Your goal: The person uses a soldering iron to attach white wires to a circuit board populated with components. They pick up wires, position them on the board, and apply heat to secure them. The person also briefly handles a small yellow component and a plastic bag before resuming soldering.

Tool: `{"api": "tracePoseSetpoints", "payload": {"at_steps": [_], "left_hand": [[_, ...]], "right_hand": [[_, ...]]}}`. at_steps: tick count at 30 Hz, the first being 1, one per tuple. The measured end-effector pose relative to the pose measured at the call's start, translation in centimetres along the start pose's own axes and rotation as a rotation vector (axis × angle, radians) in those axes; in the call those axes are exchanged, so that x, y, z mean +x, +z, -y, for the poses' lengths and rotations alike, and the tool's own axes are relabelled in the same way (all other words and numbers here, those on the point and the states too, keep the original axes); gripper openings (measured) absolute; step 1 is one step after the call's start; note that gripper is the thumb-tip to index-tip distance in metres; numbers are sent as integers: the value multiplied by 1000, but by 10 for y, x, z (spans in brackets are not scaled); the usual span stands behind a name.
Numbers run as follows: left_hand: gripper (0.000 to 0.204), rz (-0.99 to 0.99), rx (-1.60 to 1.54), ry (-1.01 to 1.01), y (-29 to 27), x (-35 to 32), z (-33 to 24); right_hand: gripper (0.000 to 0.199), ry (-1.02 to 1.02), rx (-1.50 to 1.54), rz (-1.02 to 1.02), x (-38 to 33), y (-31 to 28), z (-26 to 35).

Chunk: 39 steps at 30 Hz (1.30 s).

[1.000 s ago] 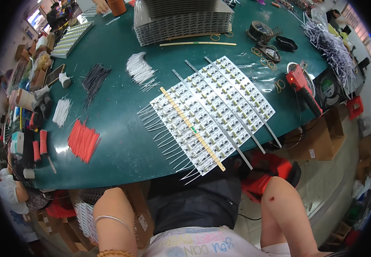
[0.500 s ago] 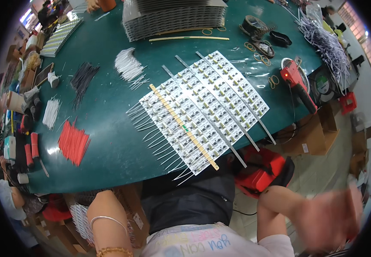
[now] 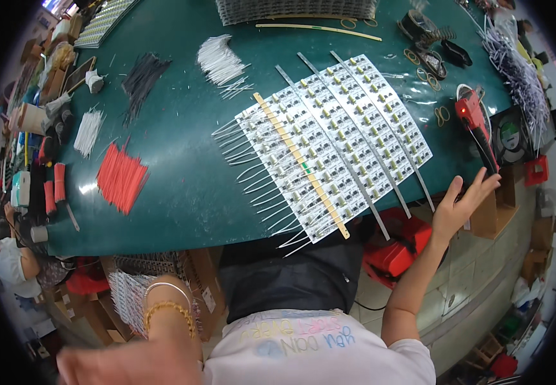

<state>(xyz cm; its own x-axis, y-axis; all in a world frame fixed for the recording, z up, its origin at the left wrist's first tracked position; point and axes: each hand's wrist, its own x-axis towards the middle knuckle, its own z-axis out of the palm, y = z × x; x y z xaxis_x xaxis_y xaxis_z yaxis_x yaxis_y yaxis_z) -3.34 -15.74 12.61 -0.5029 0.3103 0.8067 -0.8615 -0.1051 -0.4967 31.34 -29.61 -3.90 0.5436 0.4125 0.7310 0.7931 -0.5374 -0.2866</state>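
Note:
My right hand (image 3: 461,204) is at the table's right edge with fingers apart, holding nothing. Its fingertips are close to the black handle of a red gun-shaped tool (image 3: 472,115) with a small red light; contact is hard to tell. Down at the lower left, my left hand (image 3: 130,366) is smeared by motion, so its fingers cannot be read. In front of me lies a white panel of small circuit boards (image 3: 361,135). A yellow strip (image 3: 297,157) and several grey metal strips (image 3: 390,125) lie across it. White wires (image 3: 262,186) stick out along its left side.
On the green table (image 3: 181,212) lie bundles of red wires (image 3: 122,176), black wires (image 3: 142,83) and white wires (image 3: 219,61). A solder spool (image 3: 418,27) and rubber bands (image 3: 442,115) sit at the right. A stack of panels (image 3: 297,9) stands at the back; below is a cardboard box (image 3: 505,208).
My right hand has come up from the lower right to beside the red tool. The left hand has come into view at the lower left. The view has shifted, moving the table upward and rightward.

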Motion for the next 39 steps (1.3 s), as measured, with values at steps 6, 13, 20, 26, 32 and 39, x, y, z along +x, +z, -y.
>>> {"api": "tracePoseSetpoints", "payload": {"at_steps": [6, 13, 20, 26, 32, 39], "left_hand": [[30, 3, 571, -1405, -24, -39, -3], [24, -579, -318, -1167, 13, -68, 37], [31, -642, -443, -1070, 26, -64, 42], [33, -574, -529, -927, 36, -77, 48], [27, -483, -343, -1393, 13, -36, 41], [25, 423, 1084, -1760, -51, -51, -8]], "right_hand": [[63, -247, -301, -62, 43, -4, -14], [45, -261, -326, 70, 68, 5, -34], [40, -162, -296, 260, 87, 3, -29], [41, -185, -314, 226, 89, 9, -41], [32, -63, 73, -232, 83, -36, -31], [47, 647, 1390, -304, 16, -107, 22]]}}
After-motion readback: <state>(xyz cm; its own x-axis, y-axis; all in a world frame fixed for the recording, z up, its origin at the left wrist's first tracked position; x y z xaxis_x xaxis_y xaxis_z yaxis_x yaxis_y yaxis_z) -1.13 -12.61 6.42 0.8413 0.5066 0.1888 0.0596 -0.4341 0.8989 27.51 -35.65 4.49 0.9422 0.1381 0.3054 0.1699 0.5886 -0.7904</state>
